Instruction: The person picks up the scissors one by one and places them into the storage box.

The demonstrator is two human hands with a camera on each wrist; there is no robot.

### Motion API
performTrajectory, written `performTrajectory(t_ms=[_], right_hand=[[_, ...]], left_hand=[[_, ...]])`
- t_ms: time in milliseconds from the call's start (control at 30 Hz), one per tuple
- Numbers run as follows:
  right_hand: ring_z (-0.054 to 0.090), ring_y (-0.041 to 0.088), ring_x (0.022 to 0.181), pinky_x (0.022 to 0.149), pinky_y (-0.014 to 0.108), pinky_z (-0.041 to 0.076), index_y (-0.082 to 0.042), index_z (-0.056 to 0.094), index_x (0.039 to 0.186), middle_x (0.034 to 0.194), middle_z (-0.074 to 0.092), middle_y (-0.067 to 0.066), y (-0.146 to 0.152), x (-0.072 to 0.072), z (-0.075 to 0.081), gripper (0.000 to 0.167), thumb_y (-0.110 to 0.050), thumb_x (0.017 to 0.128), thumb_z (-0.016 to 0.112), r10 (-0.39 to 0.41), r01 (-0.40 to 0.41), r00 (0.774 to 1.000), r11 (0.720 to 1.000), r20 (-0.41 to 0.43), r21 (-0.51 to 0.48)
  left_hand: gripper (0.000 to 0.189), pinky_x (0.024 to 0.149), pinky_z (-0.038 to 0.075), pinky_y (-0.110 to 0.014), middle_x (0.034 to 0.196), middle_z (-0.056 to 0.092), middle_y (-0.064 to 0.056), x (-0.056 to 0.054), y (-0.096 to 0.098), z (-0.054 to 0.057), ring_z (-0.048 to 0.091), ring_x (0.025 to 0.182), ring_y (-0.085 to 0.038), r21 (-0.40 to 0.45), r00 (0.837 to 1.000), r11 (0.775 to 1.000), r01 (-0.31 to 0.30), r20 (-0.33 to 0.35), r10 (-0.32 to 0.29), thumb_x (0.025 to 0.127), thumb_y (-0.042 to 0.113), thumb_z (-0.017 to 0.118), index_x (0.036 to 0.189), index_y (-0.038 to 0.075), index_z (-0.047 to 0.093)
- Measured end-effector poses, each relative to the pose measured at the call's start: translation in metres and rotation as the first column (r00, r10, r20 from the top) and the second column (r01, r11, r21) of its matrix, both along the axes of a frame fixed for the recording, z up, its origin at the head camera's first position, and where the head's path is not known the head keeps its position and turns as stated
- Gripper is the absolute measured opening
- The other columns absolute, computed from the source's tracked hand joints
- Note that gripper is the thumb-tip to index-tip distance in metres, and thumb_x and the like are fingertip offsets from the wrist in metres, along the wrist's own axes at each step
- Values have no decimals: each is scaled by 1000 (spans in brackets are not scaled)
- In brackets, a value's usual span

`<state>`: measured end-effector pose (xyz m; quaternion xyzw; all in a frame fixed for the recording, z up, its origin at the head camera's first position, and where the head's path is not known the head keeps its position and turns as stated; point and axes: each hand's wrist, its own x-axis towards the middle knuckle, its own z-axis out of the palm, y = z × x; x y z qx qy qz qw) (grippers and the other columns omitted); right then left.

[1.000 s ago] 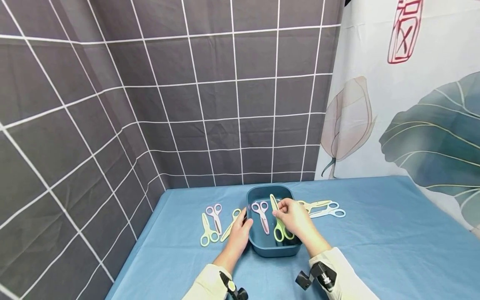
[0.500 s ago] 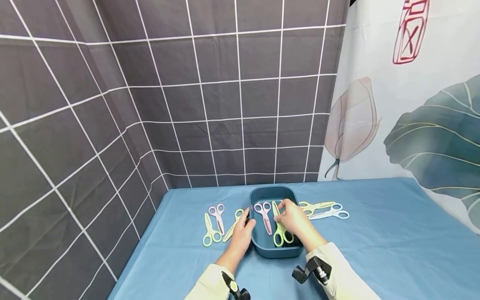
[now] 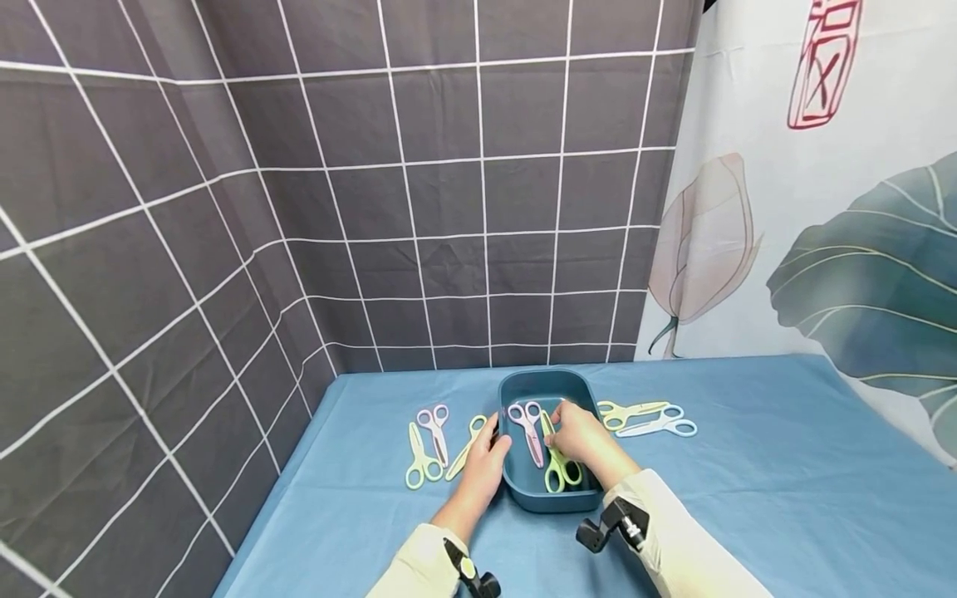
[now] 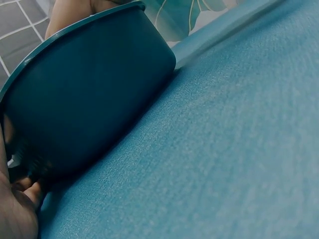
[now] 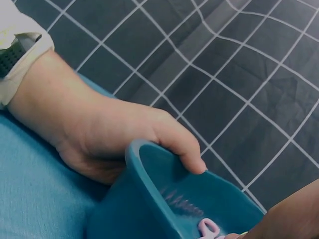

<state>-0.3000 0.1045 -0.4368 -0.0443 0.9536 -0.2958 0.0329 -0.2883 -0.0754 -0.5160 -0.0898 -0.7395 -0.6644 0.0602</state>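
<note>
Entry to the dark-blue, rounded-rectangular plastic tray (image 3: 552,503) was obstructed at its left wall by the left hand (image 3: 483,467) and over its right half by the right hand (image 3: 581,433); clearance was provided farther right, above the blue cloth-covered table (image 3: 785,473).

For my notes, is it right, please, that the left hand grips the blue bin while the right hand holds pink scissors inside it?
Not quite: the head view shows that the right hand holds yellow-green scissors inside the blue bin, beside the pink scissors. The left hand does grip the bin.
</note>
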Motion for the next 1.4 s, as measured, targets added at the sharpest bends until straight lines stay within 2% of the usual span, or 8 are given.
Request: performTrajectory(t_ms=[333, 500, 633, 767, 933, 1133, 1267, 1400], right_hand=[[61, 26, 82, 78, 43, 52, 0, 61, 100, 95, 68, 14, -3, -3, -6, 27, -11, 83, 80, 0, -1, 1000, 999, 17, 38], [61, 25, 81, 77, 43, 52, 0, 63, 96, 91, 67, 12, -4, -3, -8, 23, -10, 82, 80, 12, -12, 1000, 997, 0, 75], [54, 22, 66, 62, 36, 46, -5, 56, 72, 72, 55, 7, -4, -4, -12, 25, -9, 83, 78, 28, -28, 1000, 995, -3, 100], [45, 20, 57, 54, 31, 36, -13, 41, 57, 60, 40, 3, -4, -5, -17, 45, -8, 83, 77, 42, -41, 999, 992, -8, 123], [47, 20, 57, 55, 32, 40, -13, 42, 56, 57, 42, 2, -5, -6, -19, 43, -9, 81, 78, 44, -39, 998, 991, -37, 131], [55, 24, 68, 66, 40, 49, -3, 57, 80, 73, 57, 9, -5, -4, -21, 23, -10, 82, 78, 29, -25, 999, 988, -23, 153], [58, 27, 74, 72, 45, 52, 2, 57, 93, 80, 61, 15, -6, -3, -21, 27, -10, 83, 79, 27, -23, 999, 987, -20, 161], [59, 28, 76, 74, 46, 52, 3, 57, 96, 82, 62, 16, -6, -4, -23, 29, -11, 83, 79, 20, -17, 1000, 986, -21, 163]], left_hand=[[50, 115, 32, -52, 151, 45, -26, 1, 3, 1, 46, 137, -38, 7, 1000, 1000, -3, -4, 3, 102, 4, 48, 150, -6, 40], [50, 114, 31, -55, 149, 43, -32, 13, 4, 21, 44, 136, -45, 22, 1000, 1000, 13, -4, -13, 101, 1, 47, 148, -12, 39], [51, 114, 31, -55, 149, 43, -33, 20, 2, 34, 43, 137, -46, 16, 1000, 999, 31, 4, -31, 100, 3, 49, 148, -13, 39], [50, 115, 30, -56, 150, 43, -32, 14, 3, 24, 43, 137, -45, 17, 1000, 1000, 17, 0, -17, 101, 2, 47, 148, -12, 39], [50, 116, 30, -55, 152, 43, -27, 3, 3, 5, 43, 139, -40, -3, 1000, 1000, -7, -4, 7, 102, 4, 47, 150, -7, 39], [51, 116, 30, -53, 153, 43, -25, 1, 1, 2, 42, 140, -39, 2, 1000, 1000, 1, -6, -1, 102, 6, 48, 150, -5, 41], [51, 116, 30, -53, 152, 44, -25, 2, 2, 2, 43, 140, -39, -3, 1000, 1000, -1, -5, 1, 101, 6, 49, 150, -5, 41], [51, 116, 30, -53, 153, 43, -25, 3, 2, 3, 42, 140, -38, 0, 1000, 1000, -1, 1, 1, 101, 6, 49, 150, -5, 41]])
